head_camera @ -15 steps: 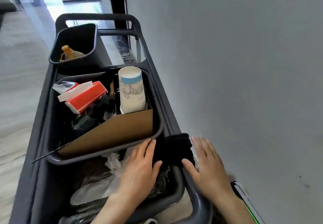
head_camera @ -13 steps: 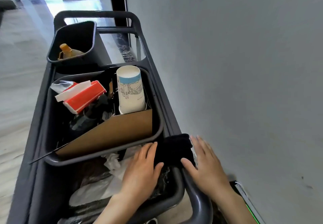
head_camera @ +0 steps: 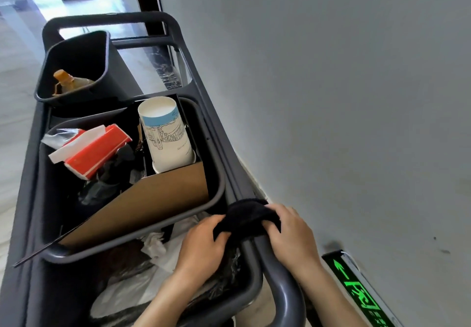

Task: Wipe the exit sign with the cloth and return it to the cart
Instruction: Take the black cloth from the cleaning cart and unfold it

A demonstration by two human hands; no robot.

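A black cloth (head_camera: pixel 246 218) lies bunched over the right rail of the dark grey cart (head_camera: pixel 279 283). My left hand (head_camera: pixel 204 245) grips the cloth's left end, fingers curled into it. My right hand (head_camera: pixel 290 235) holds its right end from the wall side. The green lit exit sign (head_camera: pixel 362 292) is mounted low on the grey wall, at the bottom right, just beyond my right forearm.
The middle bin (head_camera: pixel 219 194) holds an upside-down paper cup (head_camera: pixel 167 135), a red and white box (head_camera: pixel 94 149) and a brown cardboard sheet (head_camera: pixel 153 201). The far bin (head_camera: pixel 76 71) holds an orange-capped bottle (head_camera: pixel 62 78). The near bin holds crumpled plastic (head_camera: pixel 142 286). The wall (head_camera: pixel 331 97) runs close along the cart's right.
Both hands went from lying flat beside the cloth to closing on it and bunching it up. The view has tilted, bringing the exit sign into sight.
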